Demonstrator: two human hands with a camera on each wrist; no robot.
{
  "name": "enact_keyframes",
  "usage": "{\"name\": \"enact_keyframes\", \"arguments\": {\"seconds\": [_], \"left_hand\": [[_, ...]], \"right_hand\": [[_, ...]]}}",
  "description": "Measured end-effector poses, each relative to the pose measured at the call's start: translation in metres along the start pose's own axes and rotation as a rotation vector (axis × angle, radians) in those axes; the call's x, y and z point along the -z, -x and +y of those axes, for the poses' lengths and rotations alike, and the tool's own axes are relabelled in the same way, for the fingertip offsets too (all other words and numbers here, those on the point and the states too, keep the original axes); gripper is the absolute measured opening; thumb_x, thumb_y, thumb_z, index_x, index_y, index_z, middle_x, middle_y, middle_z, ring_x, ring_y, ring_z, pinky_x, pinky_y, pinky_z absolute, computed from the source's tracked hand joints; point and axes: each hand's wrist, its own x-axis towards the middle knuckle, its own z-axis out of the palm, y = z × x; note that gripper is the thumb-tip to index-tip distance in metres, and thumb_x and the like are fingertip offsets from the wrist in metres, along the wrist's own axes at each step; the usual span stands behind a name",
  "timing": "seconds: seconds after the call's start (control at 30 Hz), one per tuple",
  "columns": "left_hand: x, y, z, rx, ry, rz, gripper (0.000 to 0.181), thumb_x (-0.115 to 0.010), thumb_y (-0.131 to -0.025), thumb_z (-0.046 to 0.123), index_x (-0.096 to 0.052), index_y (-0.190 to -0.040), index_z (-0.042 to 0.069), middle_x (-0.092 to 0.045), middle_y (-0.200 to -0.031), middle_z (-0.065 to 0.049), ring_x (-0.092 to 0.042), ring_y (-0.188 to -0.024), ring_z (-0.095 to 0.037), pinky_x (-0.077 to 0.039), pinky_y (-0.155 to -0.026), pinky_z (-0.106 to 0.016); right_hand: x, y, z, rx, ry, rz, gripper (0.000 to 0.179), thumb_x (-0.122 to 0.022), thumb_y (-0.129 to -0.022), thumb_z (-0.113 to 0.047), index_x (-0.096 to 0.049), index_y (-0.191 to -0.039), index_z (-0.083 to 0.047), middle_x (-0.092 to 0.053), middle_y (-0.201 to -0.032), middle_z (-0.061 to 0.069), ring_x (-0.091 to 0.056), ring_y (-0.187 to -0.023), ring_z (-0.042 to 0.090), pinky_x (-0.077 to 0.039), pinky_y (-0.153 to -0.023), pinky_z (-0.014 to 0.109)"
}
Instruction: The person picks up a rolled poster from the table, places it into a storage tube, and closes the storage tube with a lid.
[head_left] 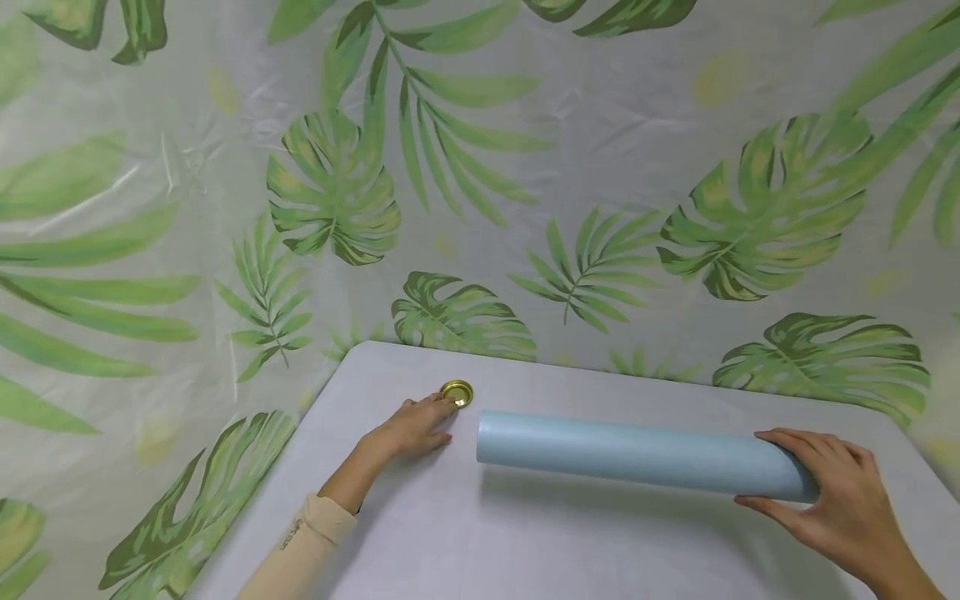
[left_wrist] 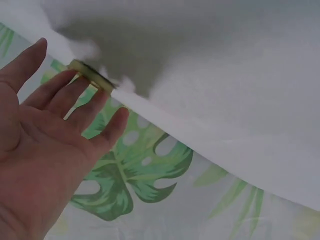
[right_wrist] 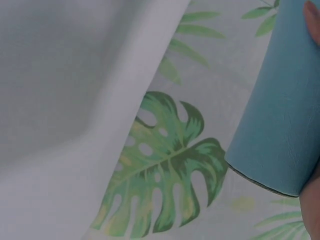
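A long light-blue tube (head_left: pixel 630 454) lies across the head view, raised above the white table with a shadow beneath it. My right hand (head_left: pixel 847 500) grips its right end, thumb below and fingers over the top. The tube's near end (right_wrist: pixel 272 150) shows a thin dark rim in the right wrist view. Near the back of the table sits a small round gold lid (head_left: pixel 457 393) with a raised rim. My left hand (head_left: pixel 416 427) touches it with extended fingertips, and the thumb stands apart from it in the left wrist view, where the lid (left_wrist: pixel 91 75) appears edge-on.
The white table (head_left: pixel 420 533) has rounded back corners. Behind and beside it hangs grey sheeting (head_left: pixel 600 158) printed with green leaves. A beige sleeve (head_left: pixel 300 550) covers the left forearm.
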Motion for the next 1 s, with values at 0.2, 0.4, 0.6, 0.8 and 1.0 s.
{"name": "enact_keyframes", "arguments": {"seconds": [0.2, 0.4, 0.6, 0.8, 1.0], "left_hand": [[0.004, 0.012, 0.005, -0.001, 0.001, 0.061, 0.034, -0.074, -0.096, 0.016, -0.07, -0.127, 0.005, -0.069, -0.136, -0.014, -0.054, -0.139, -0.041, -0.039, -0.109, -0.065], [0.005, 0.031, 0.007, 0.008, 0.005, 0.065, 0.022, -0.076, -0.095, 0.017, -0.077, -0.114, 0.007, -0.077, -0.119, -0.008, -0.065, -0.124, -0.035, -0.04, -0.107, -0.062], [0.008, 0.038, 0.014, -0.025, -0.091, 0.181, 0.029, -0.086, -0.085, 0.024, -0.079, -0.109, 0.01, -0.077, -0.116, -0.007, -0.069, -0.105, -0.029, -0.045, -0.09, -0.05], [-0.002, 0.038, 0.018, 0.034, -0.083, 0.087, 0.07, -0.093, -0.077, 0.029, -0.065, -0.138, 0.01, -0.054, -0.151, -0.021, -0.055, -0.131, -0.041, -0.05, -0.097, -0.059], [-0.005, 0.037, 0.021, 0.048, -0.031, 0.057, 0.055, -0.093, -0.077, 0.021, -0.072, -0.126, 0.009, -0.064, -0.134, -0.017, -0.059, -0.118, -0.036, -0.056, -0.087, -0.057]], "right_hand": [[0.002, 0.001, 0.002, -0.001, 0.01, 0.011, 0.1, -0.1, -0.035, -0.054, -0.071, -0.118, -0.007, -0.07, -0.112, 0.02, -0.056, -0.098, 0.034, -0.031, -0.086, 0.058], [0.003, -0.001, 0.001, 0.008, 0.008, 0.008, 0.098, -0.101, -0.033, -0.045, -0.071, -0.119, -0.007, -0.07, -0.113, 0.021, -0.056, -0.099, 0.035, -0.03, -0.087, 0.057], [0.003, -0.002, 0.001, 0.012, 0.016, 0.009, 0.105, -0.091, -0.044, -0.075, -0.071, -0.121, -0.006, -0.069, -0.114, 0.021, -0.056, -0.099, 0.036, -0.03, -0.087, 0.058], [0.003, -0.003, 0.0, 0.016, 0.034, 0.018, 0.114, -0.047, -0.066, -0.1, -0.071, -0.123, -0.004, -0.068, -0.112, 0.025, -0.055, -0.098, 0.041, -0.031, -0.088, 0.061], [0.006, -0.003, 0.002, 0.024, 0.043, 0.043, 0.112, -0.046, -0.067, -0.1, -0.072, -0.118, -0.003, -0.069, -0.112, 0.024, -0.056, -0.097, 0.041, -0.031, -0.086, 0.061]]}}
